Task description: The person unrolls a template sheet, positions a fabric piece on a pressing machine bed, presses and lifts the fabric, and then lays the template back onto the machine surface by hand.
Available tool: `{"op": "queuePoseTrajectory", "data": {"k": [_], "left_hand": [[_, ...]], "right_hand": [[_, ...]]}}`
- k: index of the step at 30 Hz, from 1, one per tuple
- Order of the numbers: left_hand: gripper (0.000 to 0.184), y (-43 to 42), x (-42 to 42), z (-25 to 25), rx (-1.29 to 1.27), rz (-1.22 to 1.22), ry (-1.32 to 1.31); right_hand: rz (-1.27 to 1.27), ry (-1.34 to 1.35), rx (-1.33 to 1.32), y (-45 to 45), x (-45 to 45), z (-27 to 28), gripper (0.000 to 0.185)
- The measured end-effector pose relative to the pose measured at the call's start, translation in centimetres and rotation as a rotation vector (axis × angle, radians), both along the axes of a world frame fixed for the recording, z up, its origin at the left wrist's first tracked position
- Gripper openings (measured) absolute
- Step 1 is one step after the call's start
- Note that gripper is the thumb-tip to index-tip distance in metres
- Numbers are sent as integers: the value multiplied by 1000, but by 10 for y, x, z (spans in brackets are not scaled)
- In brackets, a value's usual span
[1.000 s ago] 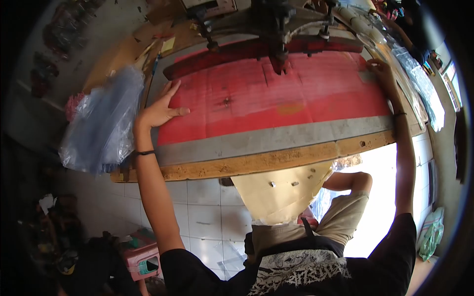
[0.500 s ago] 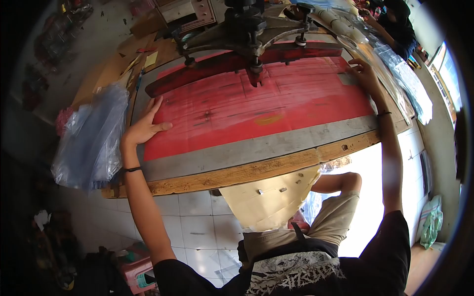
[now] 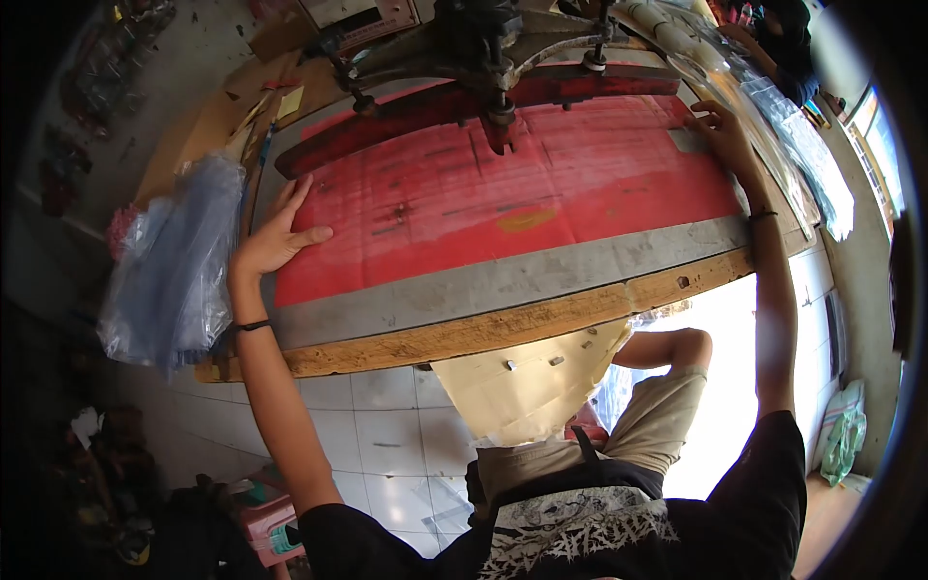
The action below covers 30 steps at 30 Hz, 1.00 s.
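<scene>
A red sheet (image 3: 435,222), scuffed with dark streaks and a yellowish smear, lies on a grey metal plate (image 3: 464,295). At the sheet's left edge rests my left hand (image 3: 275,240), thumb and fingers spread. My right hand (image 3: 727,140) is at the far right end, its fingers bent but apart, beside a small grey patch (image 3: 688,141) on the red surface. I cannot tell how firmly either hand presses. Over the back of the sheet sits a long, red-stained press bar (image 3: 416,126), hung from a dark metal frame (image 3: 474,48) with screw posts.
Clear plastic bags (image 3: 179,261) hang over the left side of the table. A worn wooden edge (image 3: 464,343) runs along the front. Plastic sheets (image 3: 797,145) lie at the right, near another person (image 3: 778,43). A yellowish sheet (image 3: 527,377) lies below the table edge.
The whole view has shifted a little, with the table slightly higher in it. Both hands stay at the ends of the red sheet, and the right fingers look slightly more curled.
</scene>
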State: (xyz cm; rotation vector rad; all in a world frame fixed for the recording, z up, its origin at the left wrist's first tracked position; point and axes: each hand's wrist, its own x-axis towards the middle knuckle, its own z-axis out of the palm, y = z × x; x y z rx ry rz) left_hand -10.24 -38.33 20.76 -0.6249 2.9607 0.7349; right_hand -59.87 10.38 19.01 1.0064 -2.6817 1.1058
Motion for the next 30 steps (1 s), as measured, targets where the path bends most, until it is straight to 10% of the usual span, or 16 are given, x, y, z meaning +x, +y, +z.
{"op": "queuePoseTrajectory", "data": {"k": [30], "left_hand": [[103,1,1,0,-28,18,-54]], "right_hand": [[63,54,-84,2,-14,-11,42]]}}
